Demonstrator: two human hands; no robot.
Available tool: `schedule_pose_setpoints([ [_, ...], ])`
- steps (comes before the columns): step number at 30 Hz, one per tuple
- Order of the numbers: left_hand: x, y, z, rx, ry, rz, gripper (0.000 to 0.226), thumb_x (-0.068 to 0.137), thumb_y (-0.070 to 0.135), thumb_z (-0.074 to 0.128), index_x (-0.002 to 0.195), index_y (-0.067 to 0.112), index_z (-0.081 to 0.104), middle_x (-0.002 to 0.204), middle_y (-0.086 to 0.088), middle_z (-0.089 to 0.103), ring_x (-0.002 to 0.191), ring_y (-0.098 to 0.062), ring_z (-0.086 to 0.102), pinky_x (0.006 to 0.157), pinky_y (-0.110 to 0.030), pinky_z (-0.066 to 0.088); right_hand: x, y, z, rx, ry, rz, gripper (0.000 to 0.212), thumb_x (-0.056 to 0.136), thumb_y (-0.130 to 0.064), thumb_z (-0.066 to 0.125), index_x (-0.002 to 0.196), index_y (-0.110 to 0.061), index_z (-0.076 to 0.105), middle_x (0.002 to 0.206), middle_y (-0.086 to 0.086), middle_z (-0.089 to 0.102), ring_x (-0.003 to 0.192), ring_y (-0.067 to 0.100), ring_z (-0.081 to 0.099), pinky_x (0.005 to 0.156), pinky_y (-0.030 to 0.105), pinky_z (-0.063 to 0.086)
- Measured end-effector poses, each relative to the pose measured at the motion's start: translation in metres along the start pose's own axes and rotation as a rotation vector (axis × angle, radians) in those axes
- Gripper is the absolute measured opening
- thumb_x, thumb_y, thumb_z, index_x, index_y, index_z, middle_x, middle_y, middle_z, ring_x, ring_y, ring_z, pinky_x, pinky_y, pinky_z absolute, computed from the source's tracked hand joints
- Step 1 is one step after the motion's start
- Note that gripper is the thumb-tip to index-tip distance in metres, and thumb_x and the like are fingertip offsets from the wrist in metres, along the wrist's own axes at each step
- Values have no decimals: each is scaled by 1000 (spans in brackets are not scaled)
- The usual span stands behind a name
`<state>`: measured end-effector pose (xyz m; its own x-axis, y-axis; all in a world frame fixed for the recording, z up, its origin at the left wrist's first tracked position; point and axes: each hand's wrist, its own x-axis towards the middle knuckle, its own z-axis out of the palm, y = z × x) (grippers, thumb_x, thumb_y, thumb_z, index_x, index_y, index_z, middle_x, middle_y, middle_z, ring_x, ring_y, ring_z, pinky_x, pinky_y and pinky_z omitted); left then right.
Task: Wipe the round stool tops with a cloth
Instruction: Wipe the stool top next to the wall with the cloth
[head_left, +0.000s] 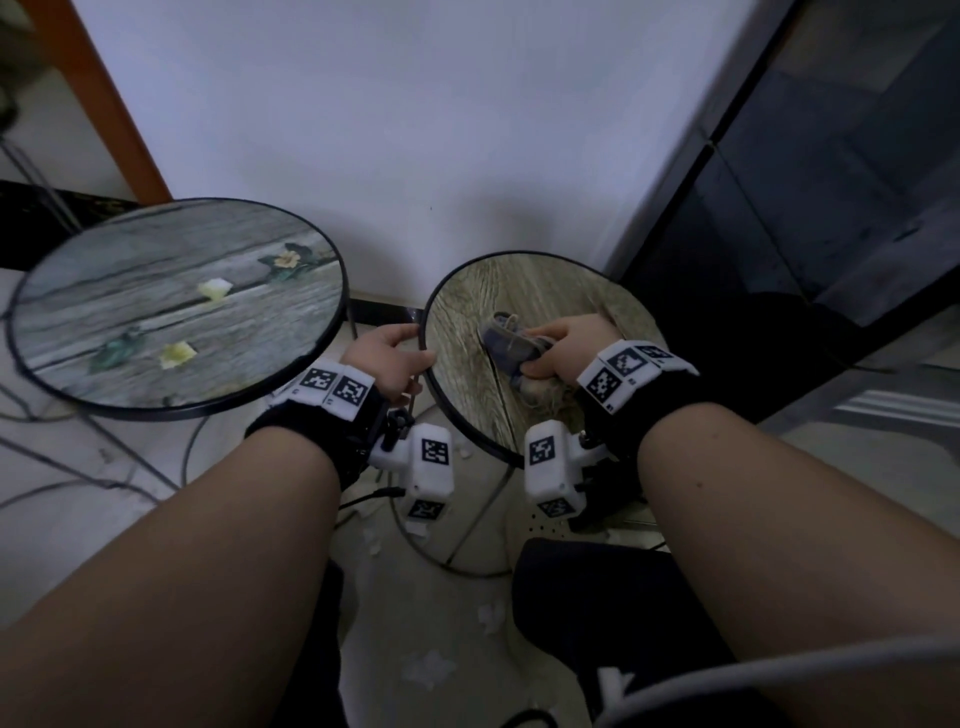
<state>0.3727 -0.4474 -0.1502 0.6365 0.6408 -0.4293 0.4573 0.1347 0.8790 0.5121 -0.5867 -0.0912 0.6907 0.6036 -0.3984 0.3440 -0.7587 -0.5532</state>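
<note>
Both forearms reach in: right hand grips a crumpled grey-blue cloth on the beige wood-print round stool top. Left hand pinches its black rim. Hard strokes could tip this light stool if that pinch slips.

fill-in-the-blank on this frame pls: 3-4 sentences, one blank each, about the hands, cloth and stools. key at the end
1. The right hand grips the ____ on the right stool top.
2. The left hand holds the ____ of that stool top.
3. The left stool top shows printed ____ planks with flowers.
4. The number of round stool tops in view is ____.

Missing words: cloth; rim; grey; two
</note>
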Motion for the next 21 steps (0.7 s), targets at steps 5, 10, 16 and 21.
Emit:
schedule_pose_setpoints([
  [5, -12, -4, 5, -24, 14, 3, 39, 92, 19, 59, 131, 23, 52, 75, 0, 60, 47, -10, 49, 51, -24, 39, -10, 3, 2, -34, -5, -2, 41, 78, -7, 73, 118, -16, 67, 114, 0, 67, 98, 13, 59, 79, 21, 44],
  [10, -23, -8, 6, -39, 1, -3, 36, 92, 20, 59, 127, 26, 54, 77, -2, 62, 52, -13, 47, 53, -24, 38, -15, 6, 8, 55, 13, 38, 38, 78, -1, 71, 114, -13, 69, 106, 1, 68, 91, 14, 59, 84, 27, 49],
  [16, -33, -11, 7, -20, -10, -18, 46, 90, 19, 62, 134, 26, 49, 75, -1, 65, 51, -12, 48, 47, -20, 40, -25, 10, 12, 111, 9, 64, 37, 76, -1, 72, 110, -15, 70, 88, -1, 65, 84, 13, 57, 73, 24, 46],
  [21, -40, -13, 11, 22, 17, -3, 56, 88, 16, 65, 138, 26, 43, 85, -8, 68, 41, -7, 51, 40, -14, 40, -35, 11, 11, 63, -15, 57, 40, 78, -5, 72, 116, -16, 67, 100, 3, 66, 89, 11, 54, 74, 20, 39],
])
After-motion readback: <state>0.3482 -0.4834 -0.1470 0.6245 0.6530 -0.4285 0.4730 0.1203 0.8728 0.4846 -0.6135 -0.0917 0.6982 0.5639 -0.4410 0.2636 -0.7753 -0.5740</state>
